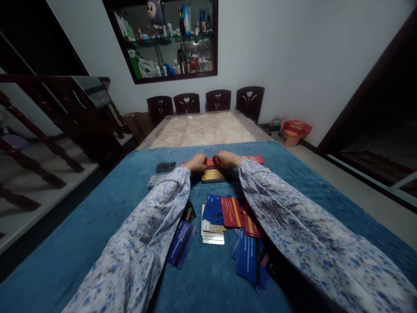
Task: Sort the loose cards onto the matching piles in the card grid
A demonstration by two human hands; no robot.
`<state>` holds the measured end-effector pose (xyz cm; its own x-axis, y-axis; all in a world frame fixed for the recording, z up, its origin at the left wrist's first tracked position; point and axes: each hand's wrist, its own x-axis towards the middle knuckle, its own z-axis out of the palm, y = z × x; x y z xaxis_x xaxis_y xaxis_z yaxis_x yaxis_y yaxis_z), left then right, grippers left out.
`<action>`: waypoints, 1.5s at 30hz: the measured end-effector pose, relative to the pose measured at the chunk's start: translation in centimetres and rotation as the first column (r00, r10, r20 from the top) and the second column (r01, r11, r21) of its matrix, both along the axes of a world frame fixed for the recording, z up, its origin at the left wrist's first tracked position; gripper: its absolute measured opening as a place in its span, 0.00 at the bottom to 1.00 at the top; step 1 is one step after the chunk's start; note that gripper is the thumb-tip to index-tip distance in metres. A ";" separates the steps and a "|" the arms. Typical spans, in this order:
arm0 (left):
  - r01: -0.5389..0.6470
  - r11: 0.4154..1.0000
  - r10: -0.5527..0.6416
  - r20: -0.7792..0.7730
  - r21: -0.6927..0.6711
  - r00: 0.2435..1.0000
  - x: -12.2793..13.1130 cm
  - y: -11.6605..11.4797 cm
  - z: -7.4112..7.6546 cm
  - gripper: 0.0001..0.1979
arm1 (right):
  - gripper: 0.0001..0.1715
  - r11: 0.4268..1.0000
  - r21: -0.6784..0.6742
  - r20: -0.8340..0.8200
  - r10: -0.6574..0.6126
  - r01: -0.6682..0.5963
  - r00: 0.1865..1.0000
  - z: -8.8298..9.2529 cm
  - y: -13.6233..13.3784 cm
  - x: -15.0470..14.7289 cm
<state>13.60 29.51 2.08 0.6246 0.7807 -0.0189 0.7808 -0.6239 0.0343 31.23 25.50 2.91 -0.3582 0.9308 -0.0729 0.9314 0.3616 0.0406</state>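
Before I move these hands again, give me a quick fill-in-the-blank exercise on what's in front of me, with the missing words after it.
1. The card stack between the left hand and the right hand is ____ in colour.
2. The black stack sits to the ____ of the left hand.
3. The cloth beneath the loose cards is ____ in colour.
4. In view beyond the cloth are ____ dark chairs.

Missing words: red; left; blue; four.

The left hand (196,162) and right hand (226,159) partly hide the red cards (210,161) between them, too small to read
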 end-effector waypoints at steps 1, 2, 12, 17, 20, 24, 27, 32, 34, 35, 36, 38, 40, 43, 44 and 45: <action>0.003 1.000 -0.003 -0.002 -0.001 1.000 0.0 0.0 0.0 0.13 | 0.23 1.000 0.000 -0.003 0.003 -0.003 1.000 -0.1 0.2 0.1; 0.005 1.000 -0.005 -0.003 -0.003 1.000 -0.1 0.0 0.0 0.13 | 0.24 1.000 0.002 -0.010 0.005 -0.005 1.000 -0.2 0.3 0.1; -0.001 1.000 0.000 -0.020 -0.024 1.000 0.0 -0.2 -0.1 0.14 | 0.25 1.000 -0.015 -0.038 0.001 -0.002 0.999 -0.9 1.2 0.4; -0.011 0.999 0.010 -0.025 -0.031 1.000 -0.4 -0.8 0.2 0.20 | 0.26 1.000 -0.016 -0.039 -0.003 0.002 0.999 -0.6 1.1 0.4; -0.031 0.999 0.031 -0.008 -0.030 0.999 -0.8 -1.4 0.4 0.21 | 0.25 1.000 -0.020 -0.034 -0.009 0.009 0.999 -0.2 0.6 0.4; -0.031 0.999 0.031 0.009 0.007 0.999 -1.8 -2.3 0.8 0.20 | 0.23 1.000 0.008 -0.029 0.005 -0.005 1.000 0.4 -0.1 0.3; 0.002 0.999 -0.002 0.009 0.050 1.000 -2.7 -2.9 0.9 0.19 | 0.24 0.999 0.035 -0.022 0.030 -0.029 0.999 0.8 -0.6 0.2; 0.047 0.992 -0.053 0.052 0.116 0.997 -4.5 -3.8 0.7 0.18 | 0.26 0.993 0.096 -0.035 0.072 -0.068 0.997 1.4 -1.4 0.1; 0.071 0.988 -0.082 0.079 0.140 0.993 -5.3 -4.1 0.5 0.17 | 0.25 0.991 0.115 -0.031 0.078 -0.074 0.996 1.7 -2.1 -0.2; 0.085 0.985 -0.099 0.093 0.150 0.991 -5.6 -4.3 0.5 0.17 | 0.24 0.990 0.122 -0.028 0.078 -0.074 0.997 1.8 -2.5 -0.4; 0.095 0.983 -0.113 0.106 0.159 0.988 -5.9 -4.5 0.4 0.17 | 0.23 0.989 0.129 -0.027 0.074 -0.070 0.997 1.9 -3.0 -0.6; 0.115 0.978 -0.139 0.130 0.176 0.982 -6.6 -5.0 0.3 0.16 | 0.20 0.988 0.144 -0.029 0.063 -0.059 0.998 2.2 -4.1 -1.1; 0.133 0.971 -0.163 0.150 0.197 0.975 -7.1 -5.7 0.3 0.16 | 0.19 0.986 0.160 -0.032 0.050 -0.044 0.998 2.3 -5.3 -1.6; 0.153 0.963 -0.192 0.167 0.221 0.967 -7.9 -6.9 0.1 0.17 | 0.19 0.983 0.180 -0.045 0.049 -0.040 0.998 2.3 -6.9 -2.3; 0.156 0.961 -0.197 0.171 0.226 0.965 -8.1 -7.3 0.0 0.18 | 0.19 0.982 0.185 -0.046 0.053 -0.043 0.998 2.2 -7.4 -2.6; 0.160 0.960 -0.202 0.174 0.231 0.964 -8.3 -7.7 -0.1 0.18 | 0.18 0.981 0.188 -0.045 0.060 -0.050 0.997 2.0 -7.8 -2.8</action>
